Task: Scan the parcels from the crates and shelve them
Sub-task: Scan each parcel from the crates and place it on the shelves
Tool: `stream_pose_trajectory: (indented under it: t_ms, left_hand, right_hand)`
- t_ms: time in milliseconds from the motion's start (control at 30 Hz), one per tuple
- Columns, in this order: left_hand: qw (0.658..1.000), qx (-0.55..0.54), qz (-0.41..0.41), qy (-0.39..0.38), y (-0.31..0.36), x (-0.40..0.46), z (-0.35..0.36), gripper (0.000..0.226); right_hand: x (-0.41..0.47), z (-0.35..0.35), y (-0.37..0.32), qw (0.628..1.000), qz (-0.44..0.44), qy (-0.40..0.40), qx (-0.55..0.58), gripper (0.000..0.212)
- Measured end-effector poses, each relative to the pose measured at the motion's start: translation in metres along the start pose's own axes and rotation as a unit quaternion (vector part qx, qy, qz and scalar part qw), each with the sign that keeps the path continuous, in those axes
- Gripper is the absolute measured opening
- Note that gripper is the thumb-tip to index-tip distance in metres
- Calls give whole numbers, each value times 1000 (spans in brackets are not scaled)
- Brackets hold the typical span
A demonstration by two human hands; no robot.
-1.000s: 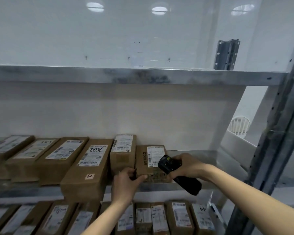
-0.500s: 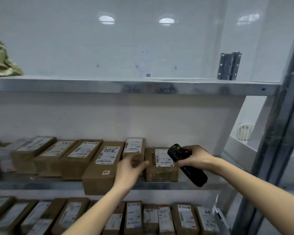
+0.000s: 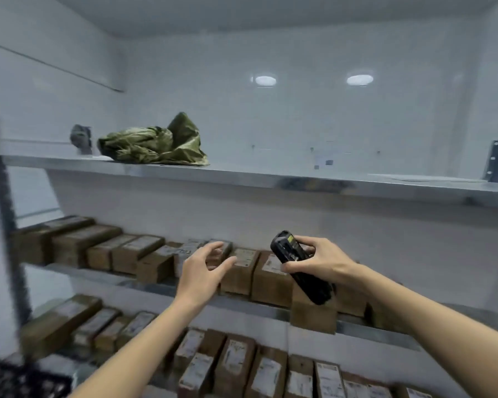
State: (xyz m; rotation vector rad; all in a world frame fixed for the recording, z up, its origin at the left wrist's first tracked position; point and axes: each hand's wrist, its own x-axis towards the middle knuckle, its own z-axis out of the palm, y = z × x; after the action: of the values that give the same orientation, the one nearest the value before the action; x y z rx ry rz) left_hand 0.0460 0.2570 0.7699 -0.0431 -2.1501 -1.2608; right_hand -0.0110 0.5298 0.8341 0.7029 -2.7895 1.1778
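Observation:
My right hand (image 3: pixel 322 259) grips a black handheld scanner (image 3: pixel 298 265), held tilted in front of the middle shelf. My left hand (image 3: pixel 203 271) hovers with fingers spread and loosely bent, holding nothing, just in front of the row of brown cardboard parcels (image 3: pixel 242 271) with white labels on the middle shelf (image 3: pixel 104 278). More labelled parcels (image 3: pixel 233 366) fill the shelf below. One parcel (image 3: pixel 312 315) juts out over the shelf's front edge, under the scanner.
A crumpled green bag (image 3: pixel 153 145) and a dark object (image 3: pixel 81 136) lie on the top shelf (image 3: pixel 270 182). A dark metal upright (image 3: pixel 10 225) stands at left. A black crate corner (image 3: pixel 18 380) shows at bottom left. White wall behind.
The view has swung left and up. My left hand has come off the parcel it touched and now hovers apart from it. The scanner stays in my right hand.

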Motion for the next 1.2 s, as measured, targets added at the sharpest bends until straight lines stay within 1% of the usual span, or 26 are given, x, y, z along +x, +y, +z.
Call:
stream_pose_trajectory:
  t_ms: [100,200,233,367,533,633,667,733,767,833,867,933,967,1033,1067,1100,1167,1200]
  left_hand:
    - [998,30,-24,51,-38,-15,-103,48]
    - [990,81,-67,98,-80,-41,-205,47]
    - [985,90,-85,117,-94,-52,-239,49]
    - [962,126,-153,188,-144,-91,-356,55]
    - [929,166,-229,240,-215,-125,-456,60]
    - [911,189,-257,261,-267,-128,-497,68]
    - [908,189,-265,264,-286,-125,-508,66]
    - [900,193,-281,272,-328,-115,-528,55]
    - [896,193,-288,276,-350,-108,-537,53]
    - [891,179,-311,277,-396,-97,-551,57]
    - [890,170,-324,272,-420,-95,-557,63]
    - [883,150,-350,275,-467,-94,-566,71]
    - [877,140,-367,279,-492,-95,-567,73]
    - [867,122,-398,273,-538,-97,-565,72]
    - [865,111,-412,264,-560,-98,-562,72]
    - [864,102,-424,253,-583,-99,-560,72]
    - [861,96,-447,222,-630,-102,-557,71]
    - [860,96,-456,209,-655,-103,-556,68]
  right_hand:
    - [18,75,-74,998,-43,-38,3,80]
    - [38,158,-142,992,-88,-85,7,89]
    - [44,188,-164,990,-101,-103,5,89]
    - [64,300,-244,974,-144,-176,-2,78]
    - [97,433,-311,952,-181,-246,7,66]
    - [127,509,-341,938,-199,-285,-5,62]
    - [139,534,-349,934,-201,-295,-7,65]
    - [169,587,-361,929,-204,-309,-4,73]
    - [185,613,-365,928,-203,-313,-4,72]
    - [218,665,-371,922,-204,-329,-6,69]
    - [231,691,-371,919,-199,-339,-9,72]
    - [253,744,-365,914,-189,-357,-21,82]
    - [261,770,-357,912,-178,-368,-27,80]
    - [276,814,-340,907,-148,-392,-40,64]
    - [282,836,-330,905,-137,-400,-47,62]
    - [289,858,-320,905,-125,-404,-52,65]
    - [303,902,-301,901,-106,-416,-60,79]
    - [309,924,-291,898,-99,-424,-65,78]
